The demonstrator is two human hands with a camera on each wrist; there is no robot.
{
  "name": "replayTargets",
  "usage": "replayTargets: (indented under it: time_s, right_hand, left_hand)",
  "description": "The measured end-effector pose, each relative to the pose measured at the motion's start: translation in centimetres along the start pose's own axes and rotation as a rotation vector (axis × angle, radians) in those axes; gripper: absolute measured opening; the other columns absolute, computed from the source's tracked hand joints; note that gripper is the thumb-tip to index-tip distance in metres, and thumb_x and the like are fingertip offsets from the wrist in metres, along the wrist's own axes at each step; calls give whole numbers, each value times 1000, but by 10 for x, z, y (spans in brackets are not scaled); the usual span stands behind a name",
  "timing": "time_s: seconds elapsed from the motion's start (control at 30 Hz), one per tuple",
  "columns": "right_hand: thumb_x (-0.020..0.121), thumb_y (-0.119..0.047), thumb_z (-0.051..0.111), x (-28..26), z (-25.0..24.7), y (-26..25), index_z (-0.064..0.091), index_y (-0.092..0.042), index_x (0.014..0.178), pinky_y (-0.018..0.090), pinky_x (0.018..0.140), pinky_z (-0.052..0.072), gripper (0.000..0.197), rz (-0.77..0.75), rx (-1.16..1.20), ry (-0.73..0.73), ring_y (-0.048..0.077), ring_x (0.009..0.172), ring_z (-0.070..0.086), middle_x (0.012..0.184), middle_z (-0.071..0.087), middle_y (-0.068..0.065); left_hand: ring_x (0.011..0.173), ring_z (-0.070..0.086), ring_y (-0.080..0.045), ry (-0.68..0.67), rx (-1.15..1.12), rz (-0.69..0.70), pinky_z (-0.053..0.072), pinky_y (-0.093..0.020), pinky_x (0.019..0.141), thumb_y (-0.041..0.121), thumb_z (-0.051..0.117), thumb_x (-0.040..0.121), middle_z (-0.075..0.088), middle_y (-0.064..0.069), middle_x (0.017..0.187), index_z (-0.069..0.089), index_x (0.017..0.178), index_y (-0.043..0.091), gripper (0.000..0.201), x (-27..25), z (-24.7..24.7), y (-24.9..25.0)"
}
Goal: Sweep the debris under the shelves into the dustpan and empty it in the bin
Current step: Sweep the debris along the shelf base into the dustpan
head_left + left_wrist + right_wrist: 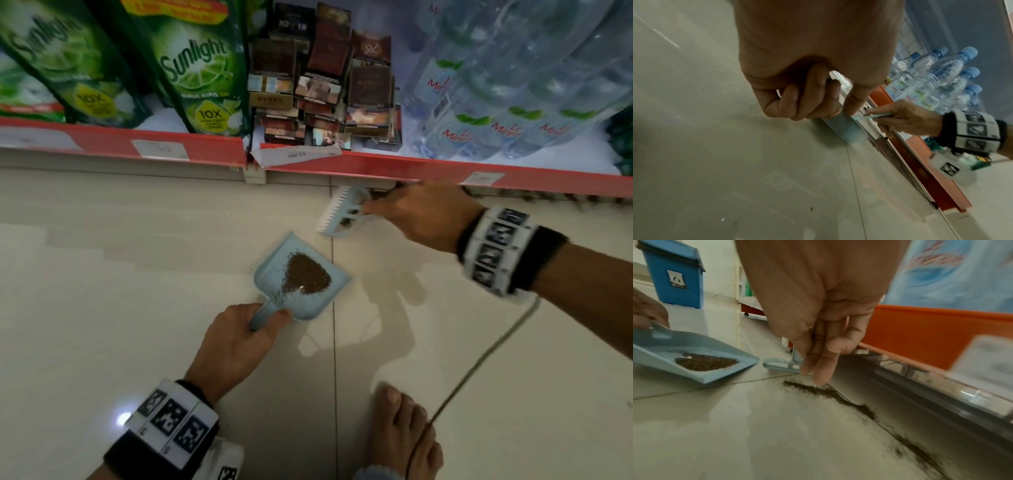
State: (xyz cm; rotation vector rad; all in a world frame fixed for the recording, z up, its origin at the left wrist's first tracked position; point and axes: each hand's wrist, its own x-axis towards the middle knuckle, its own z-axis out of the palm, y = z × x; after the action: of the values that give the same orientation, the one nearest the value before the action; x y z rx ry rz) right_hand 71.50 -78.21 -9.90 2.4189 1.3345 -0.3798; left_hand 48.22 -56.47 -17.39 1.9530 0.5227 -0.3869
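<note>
The glossy cream tiled floor (137, 308) runs under the red-edged shop shelf (376, 164), and a dark granular debris line (838, 395) is seen along that shelf's foot, trailing off to the right. The small blue swing-lid plastic bin (674, 275) stands well apart, off to the left. The pale blue plastic dustpan (329, 284) is tilted, lip raised off the floor; its long axis runs from handle to lip, and its open mouth is pointed toward the shelf and brush, a brown heap (308, 274) already inside. The small pale blue plastic hand brush (342, 216) lies with its head crosswise, bristles down just beside the debris line's near end. The left hand (236, 339) has its grip curled round the dustpan handle; the right hand (421, 216) has its grip pinched on the brush handle. Judged step: more debris is to be drawn out. The pan lip should be pressed flat to the floor near the line, and short strokes pulled toward the mouth, so grains are not scattered.
</note>
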Motion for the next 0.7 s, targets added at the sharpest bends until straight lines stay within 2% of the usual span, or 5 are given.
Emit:
replayTargets:
  time_s: [0.13,0.23,0.4,0.57,0.7]
  right_hand:
    - [99,-25,39,-19,-5,12,54,-36,135,46,76,54,41,67,78,98,36,100,67,119,70,8]
    - [100,-21,39,-3,-10,1,40,-35,144,47,85,53,46,70,67,92,36,106,65,126,66,13]
    - [96,-11,39,35,-7,-28,33,-33,149,36,68,46,58,-16,37,65,32,102,66,130,64,6]
    - [90,-12,44,6,8,-1,46,-40,140,40,78,50,58,62,94,39,32,106,66,127,66,7]
    - [84,-10,60,-30,9,23,70,-28,118,45,68,57,41,127,91,274,38,90,70,111,74,10]
  left_hand:
    - [44,38,-5,10,-10,8,32,-27,51,59,54,78,42,11,44,41,50,25,45,-2,1,-5]
    - [43,37,-5,0,-13,40,31,-25,50,61,53,77,41,10,44,42,51,29,43,-3,2,-5]
    - [41,37,-4,14,2,69,29,-23,48,52,60,85,42,11,43,43,50,31,45,-3,2,-6]
    - [41,37,-5,46,-26,37,31,-26,49,48,63,89,42,10,43,42,49,30,49,-4,1,-6]
    - [41,35,-5,83,-27,17,29,-26,49,40,64,90,39,10,42,36,48,27,52,-3,1,-7]
